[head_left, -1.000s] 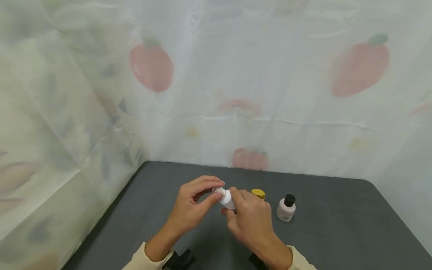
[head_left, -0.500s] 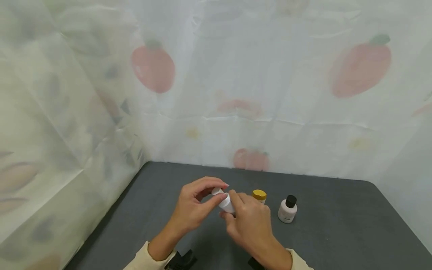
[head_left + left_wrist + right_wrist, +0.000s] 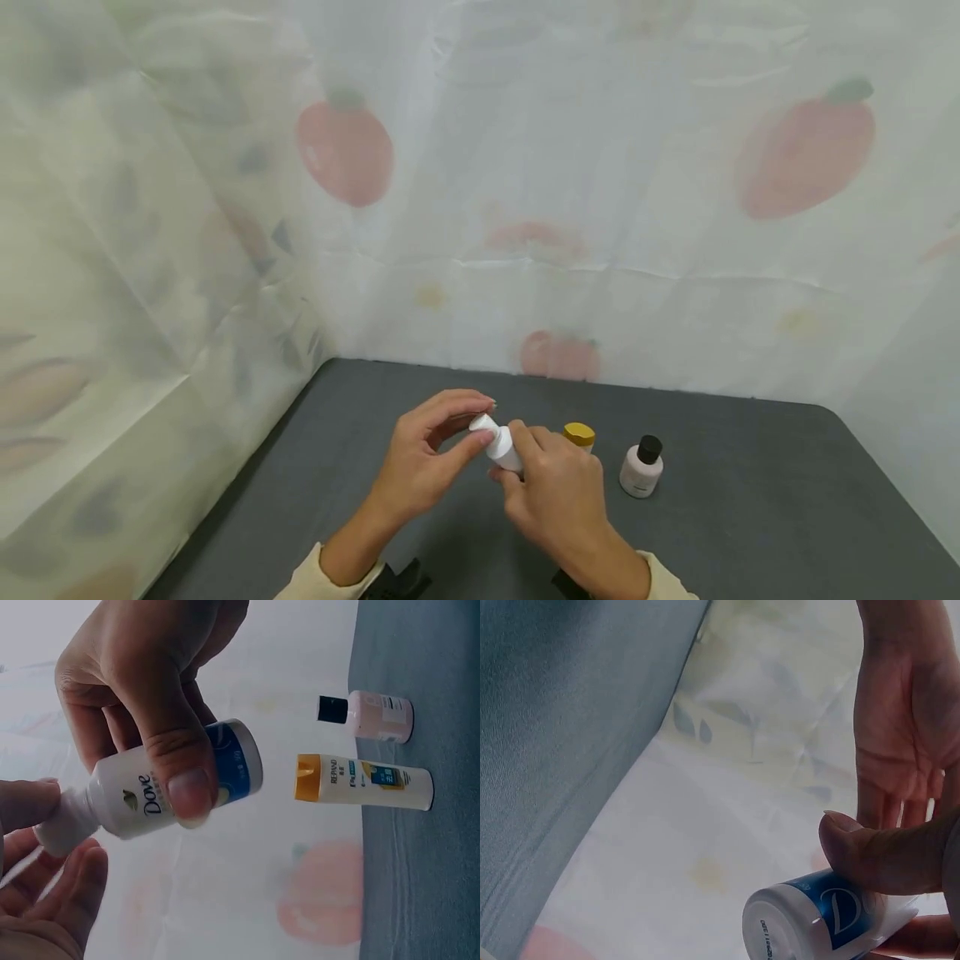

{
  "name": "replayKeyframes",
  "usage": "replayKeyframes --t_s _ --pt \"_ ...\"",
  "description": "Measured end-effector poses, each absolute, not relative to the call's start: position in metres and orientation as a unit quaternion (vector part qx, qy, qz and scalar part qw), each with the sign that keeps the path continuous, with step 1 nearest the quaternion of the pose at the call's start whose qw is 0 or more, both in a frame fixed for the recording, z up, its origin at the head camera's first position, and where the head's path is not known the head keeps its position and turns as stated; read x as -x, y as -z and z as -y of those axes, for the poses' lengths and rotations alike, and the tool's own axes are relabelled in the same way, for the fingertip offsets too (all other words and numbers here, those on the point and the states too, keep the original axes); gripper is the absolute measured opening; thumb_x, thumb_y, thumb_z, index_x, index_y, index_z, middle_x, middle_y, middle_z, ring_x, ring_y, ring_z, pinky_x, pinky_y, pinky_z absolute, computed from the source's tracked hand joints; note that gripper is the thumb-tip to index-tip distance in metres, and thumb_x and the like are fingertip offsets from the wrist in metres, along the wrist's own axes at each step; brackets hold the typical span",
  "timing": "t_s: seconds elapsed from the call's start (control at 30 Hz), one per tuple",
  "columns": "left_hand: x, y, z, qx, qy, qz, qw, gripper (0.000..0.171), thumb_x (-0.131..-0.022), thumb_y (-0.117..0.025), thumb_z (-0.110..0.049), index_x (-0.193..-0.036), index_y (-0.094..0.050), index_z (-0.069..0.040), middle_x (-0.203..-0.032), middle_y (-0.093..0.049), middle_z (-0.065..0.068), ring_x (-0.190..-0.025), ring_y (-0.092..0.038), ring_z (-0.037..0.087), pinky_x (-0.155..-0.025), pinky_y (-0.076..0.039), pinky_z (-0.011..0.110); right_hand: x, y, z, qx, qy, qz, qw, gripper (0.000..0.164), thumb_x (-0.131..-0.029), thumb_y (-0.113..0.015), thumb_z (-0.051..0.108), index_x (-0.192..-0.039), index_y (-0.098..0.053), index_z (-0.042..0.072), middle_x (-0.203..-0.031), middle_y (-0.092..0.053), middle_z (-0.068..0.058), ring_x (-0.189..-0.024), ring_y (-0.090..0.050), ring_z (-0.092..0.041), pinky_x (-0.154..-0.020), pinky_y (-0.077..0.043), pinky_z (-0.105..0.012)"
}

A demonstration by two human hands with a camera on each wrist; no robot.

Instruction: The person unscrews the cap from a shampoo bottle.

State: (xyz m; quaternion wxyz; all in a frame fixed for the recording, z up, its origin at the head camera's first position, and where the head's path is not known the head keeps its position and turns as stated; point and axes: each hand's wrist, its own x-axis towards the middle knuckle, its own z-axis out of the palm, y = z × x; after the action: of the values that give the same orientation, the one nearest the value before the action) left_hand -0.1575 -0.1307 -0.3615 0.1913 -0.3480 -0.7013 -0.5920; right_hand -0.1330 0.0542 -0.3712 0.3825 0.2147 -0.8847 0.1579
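A fruit-printed white sheet [image 3: 637,167] is hanging behind a dark grey, round-cornered table [image 3: 750,500]. Above it, the right hand [image 3: 558,483] is gripping a tilted, blue-banded white plastic Dove bottle [image 3: 124,791], its top pointing toward the left hand [image 3: 420,458]. A golden-capped white bottle [image 3: 375,781] and a black-capped pale pink bottle [image 3: 640,475] are standing near the right hand. The left hand's thumb and fingers are pinching the small white cap [image 3: 66,825] at the Dove bottle's mouth.

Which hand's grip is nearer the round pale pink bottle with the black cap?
Right. The right hand's grip is just left of the pink bottle, apart from it. The left hand's grip is farther left, also apart.
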Motion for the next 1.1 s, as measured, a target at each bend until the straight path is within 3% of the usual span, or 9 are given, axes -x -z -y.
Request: replayKeyframes --t_s 0.23,0.43,0.57,0.83,1.1 --pt "0.1540 0.3599 0.1290 0.359 0.590 0.695 0.199 0.017 -0.093 -0.072 0.008 -0.105 -0.077 -0.003 -0.112 -0.072 0.022 -0.107 -0.072 0.013 -0.087 -0.064 0.029 0.1301 0.3682 -0.0535 -0.221 -0.149 0.887 0.377 0.051 -0.064 -0.099 0.032 -0.102 -0.072 0.011 -0.083 -0.075 -0.001 -0.065 -0.069 -0.014 -0.046 -0.055 -0.032" --pt "0.1515 0.3599 0.1344 0.359 0.567 0.720 0.179 0.026 -0.095 -0.072 0.003 -0.120 -0.073 -0.001 -0.117 -0.069 0.020 -0.105 -0.071 0.012 -0.090 -0.063 0.027 0.1313 0.3669 -0.0554 -0.220 -0.150 0.884 0.385 0.051 -0.061 -0.100 0.029 -0.099 -0.070 0.011 -0.081 -0.073 0.000 -0.063 -0.068 -0.013 -0.044 -0.052 -0.029" --pt "0.1532 0.3590 0.1331 0.359 0.560 0.724 0.184 0.026 -0.095 -0.073 0.001 -0.121 -0.072 -0.002 -0.118 -0.068 0.017 -0.105 -0.070 0.011 -0.091 -0.063 0.028 0.1307 0.3664 -0.0562 -0.216 -0.148 0.888 0.377 0.051 -0.063 -0.100 0.029 -0.100 -0.070 0.010 -0.082 -0.074 -0.001 -0.063 -0.068 -0.014 -0.045 -0.053 -0.031" --pt "0.1571 0.3574 0.1288 0.407 0.554 0.689 0.228 0.018 -0.091 -0.073 0.010 -0.102 -0.075 -0.004 -0.111 -0.071 0.018 -0.102 -0.071 0.017 -0.081 -0.065 0.028 0.1283 0.3647 -0.0561 -0.218 -0.148 0.894 0.362 0.049 -0.065 -0.099 0.032 -0.101 -0.071 0.012 -0.082 -0.074 0.000 -0.064 -0.068 -0.013 -0.046 -0.053 -0.029" --pt "0.1547 0.3566 0.1355 0.392 0.530 0.723 0.207 0.032 -0.092 -0.074 0.005 -0.123 -0.072 -0.005 -0.117 -0.068 0.013 -0.102 -0.069 0.016 -0.087 -0.064 0.027 0.1291 0.3636 -0.0574 -0.218 -0.148 0.891 0.370 0.052 -0.063 -0.100 0.030 -0.102 -0.072 0.011 -0.084 -0.075 -0.001 -0.065 -0.069 -0.014 -0.046 -0.053 -0.030"
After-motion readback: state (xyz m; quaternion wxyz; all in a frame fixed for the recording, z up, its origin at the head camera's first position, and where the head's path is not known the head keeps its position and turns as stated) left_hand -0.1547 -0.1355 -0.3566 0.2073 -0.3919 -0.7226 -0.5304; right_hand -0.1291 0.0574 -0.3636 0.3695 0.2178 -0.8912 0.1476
